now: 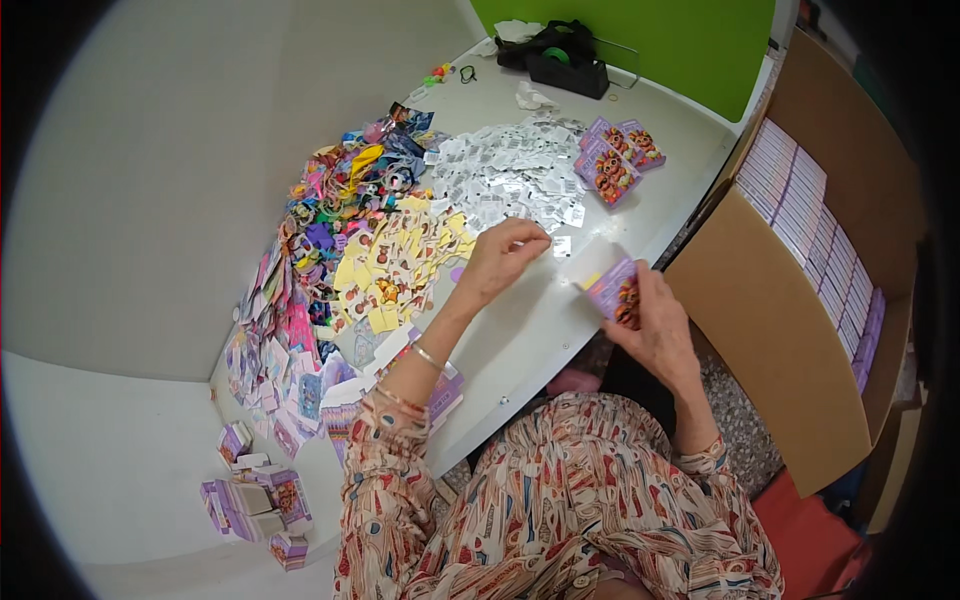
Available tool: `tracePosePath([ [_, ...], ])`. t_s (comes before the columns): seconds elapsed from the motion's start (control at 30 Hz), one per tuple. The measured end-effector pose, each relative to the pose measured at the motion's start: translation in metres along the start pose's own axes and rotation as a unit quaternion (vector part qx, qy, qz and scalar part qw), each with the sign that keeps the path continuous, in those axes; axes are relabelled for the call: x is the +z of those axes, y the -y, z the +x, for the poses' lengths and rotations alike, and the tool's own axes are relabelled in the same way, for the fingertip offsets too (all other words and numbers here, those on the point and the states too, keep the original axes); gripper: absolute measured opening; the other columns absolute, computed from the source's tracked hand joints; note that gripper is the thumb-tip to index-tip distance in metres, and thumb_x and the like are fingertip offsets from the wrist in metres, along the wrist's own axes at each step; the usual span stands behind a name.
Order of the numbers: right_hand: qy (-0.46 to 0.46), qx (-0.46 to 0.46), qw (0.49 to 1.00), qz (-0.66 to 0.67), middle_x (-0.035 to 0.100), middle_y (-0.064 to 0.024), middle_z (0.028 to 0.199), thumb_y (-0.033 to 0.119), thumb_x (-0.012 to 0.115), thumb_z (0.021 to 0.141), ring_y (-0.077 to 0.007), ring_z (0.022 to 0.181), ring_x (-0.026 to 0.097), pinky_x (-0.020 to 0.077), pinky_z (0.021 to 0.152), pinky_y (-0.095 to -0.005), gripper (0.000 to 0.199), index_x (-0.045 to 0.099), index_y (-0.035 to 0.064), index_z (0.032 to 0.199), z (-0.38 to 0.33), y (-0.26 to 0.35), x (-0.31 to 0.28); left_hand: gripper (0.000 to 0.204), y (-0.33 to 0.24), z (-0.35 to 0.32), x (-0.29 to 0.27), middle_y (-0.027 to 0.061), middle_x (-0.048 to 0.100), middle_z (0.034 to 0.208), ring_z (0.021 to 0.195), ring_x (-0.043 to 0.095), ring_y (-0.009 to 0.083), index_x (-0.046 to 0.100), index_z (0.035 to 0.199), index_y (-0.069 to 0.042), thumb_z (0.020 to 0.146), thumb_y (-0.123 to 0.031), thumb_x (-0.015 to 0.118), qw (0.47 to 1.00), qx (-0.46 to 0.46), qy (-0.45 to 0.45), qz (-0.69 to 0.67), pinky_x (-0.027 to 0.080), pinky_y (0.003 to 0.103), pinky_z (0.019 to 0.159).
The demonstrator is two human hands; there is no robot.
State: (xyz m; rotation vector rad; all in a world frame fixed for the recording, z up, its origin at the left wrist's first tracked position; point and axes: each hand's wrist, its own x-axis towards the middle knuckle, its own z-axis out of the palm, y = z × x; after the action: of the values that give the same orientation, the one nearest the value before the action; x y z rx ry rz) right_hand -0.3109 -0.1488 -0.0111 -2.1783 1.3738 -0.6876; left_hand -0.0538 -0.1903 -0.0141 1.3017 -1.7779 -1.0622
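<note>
My right hand [662, 325] grips a small purple printed carton [613, 292], its white flap standing open toward the table. The fingers of my left hand [503, 262] are closed in a pinch to the left of the carton. Right by those fingertips is a small white printed slip [562, 247]; whether they hold it, I cannot tell. Beyond my left hand spreads a heap of similar white slips [505, 170]. Yellow picture cards [385, 265] lie left of that hand. Several purple cartons [612, 165] lie past the slips, near the table's right edge.
Mixed small colourful toys [335, 200] pile along the left side, with pink and purple packets [285, 350] nearer me. Folded cartons [258, 505] lie at lower left. A black tape dispenser [567, 72] stands at the back. On the right, a large cardboard box [775, 330] holds rows of cartons.
</note>
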Motion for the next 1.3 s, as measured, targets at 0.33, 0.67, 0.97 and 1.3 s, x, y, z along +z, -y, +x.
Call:
tracePosePath([
  [0.33, -0.045, 0.042, 0.998, -0.017, 0.052, -0.0235, 0.113, 0.027, 0.078, 0.069, -0.0393, 0.105, 0.054, 0.0446, 0.089, -0.0433, 0.085, 0.035, -0.0098, 0.133, -0.010, -0.025, -0.013, 0.011, 0.028, 0.037, 0.042, 0.0074, 0.059, 0.097, 0.094, 0.051, 0.0284, 0.068, 0.080, -0.007, 0.076, -0.017, 0.071, 0.934, 0.031, -0.106, 0.341, 0.043, 0.039, 0.084],
  [0.67, -0.009, 0.033, 0.999, -0.033, 0.052, -0.0210, 0.103, 0.025, 0.077, 0.068, -0.0376, 0.097, 0.055, 0.0455, 0.083, -0.0439, 0.082, 0.035, -0.0082, 0.131, 0.001, -0.006, -0.006, 0.009, -0.019, 0.020, 0.002, 0.0054, 0.066, 0.087, 0.085, 0.059, 0.0207, 0.070, 0.081, -0.003, 0.079, -0.011, 0.068, 0.975, 0.058, -0.158, 0.146, 0.043, 0.031, 0.082],
  [0.97, 0.062, -0.094, 0.994, 0.007, 0.053, -0.0211, 0.100, 0.018, 0.075, 0.067, -0.0387, 0.091, 0.056, 0.0480, 0.077, -0.0445, 0.078, 0.033, -0.0044, 0.128, 0.015, 0.027, 0.023, 0.015, -0.014, -0.031, 0.010, 0.0109, 0.060, 0.104, 0.099, 0.054, 0.0250, 0.071, 0.096, -0.008, 0.082, -0.010, 0.066, 0.930, 0.196, -0.066, 0.302, 0.043, 0.035, 0.085],
  [1.3, 0.069, -0.080, 0.966, 0.238, 0.049, -0.0243, 0.123, 0.024, 0.076, 0.073, -0.0352, 0.111, 0.053, 0.0435, 0.094, -0.0387, 0.085, 0.028, -0.0047, 0.138, 0.040, 0.042, 0.083, 0.024, -0.009, -0.068, -0.115, 0.0051, 0.069, 0.100, 0.087, 0.063, 0.0149, 0.068, 0.106, 0.001, 0.091, -0.016, 0.060, 0.967, -0.094, -0.196, -0.134, 0.047, 0.025, 0.077],
])
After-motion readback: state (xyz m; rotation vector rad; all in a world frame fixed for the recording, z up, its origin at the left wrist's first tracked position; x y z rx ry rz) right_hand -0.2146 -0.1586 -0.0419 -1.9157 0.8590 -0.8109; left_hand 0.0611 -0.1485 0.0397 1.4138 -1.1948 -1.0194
